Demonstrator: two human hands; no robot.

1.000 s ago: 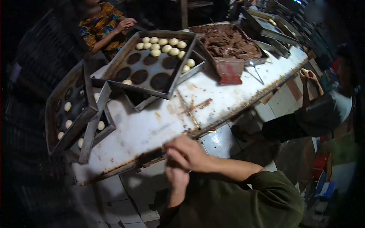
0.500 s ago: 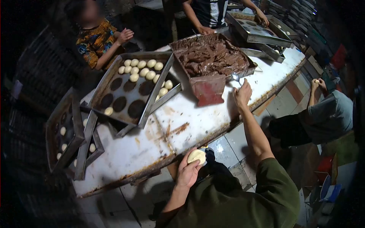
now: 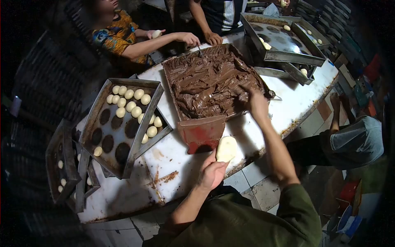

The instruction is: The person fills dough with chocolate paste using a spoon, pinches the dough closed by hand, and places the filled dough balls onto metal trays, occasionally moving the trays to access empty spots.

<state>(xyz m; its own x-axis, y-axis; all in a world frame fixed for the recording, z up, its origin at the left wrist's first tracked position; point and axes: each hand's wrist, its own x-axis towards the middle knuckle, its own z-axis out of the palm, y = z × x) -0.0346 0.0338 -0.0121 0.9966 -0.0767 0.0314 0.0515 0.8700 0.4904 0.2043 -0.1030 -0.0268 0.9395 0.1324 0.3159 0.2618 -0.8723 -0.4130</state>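
My left hand [image 3: 212, 175] holds a flattened piece of pale dough [image 3: 226, 149] up in front of the table's near edge, thumb on its lower part. My right hand [image 3: 257, 103] is over the near right side of a metal tray full of thick brown chocolate filling [image 3: 205, 86]. Its fingers are closed round a spoon, blurred by motion, whose tip is down at the filling. The tray's red-stained end flap [image 3: 201, 133] hangs toward me, just beyond the dough.
Left on the white table [image 3: 152, 152] sits a moulded baking tray [image 3: 87, 129] with several dough balls [image 3: 131, 106], stacked on another. More trays [image 3: 294, 59] stand at the back right. Across the table, one person's hand [image 3: 189, 39] works a utensil at the filling; another person's hand [image 3: 214, 38] rests nearby.
My right hand has taken the spoon from the tray's rim and moved over the filling. My left hand has raised the dough toward the tray. A person opposite has reached to the filling.
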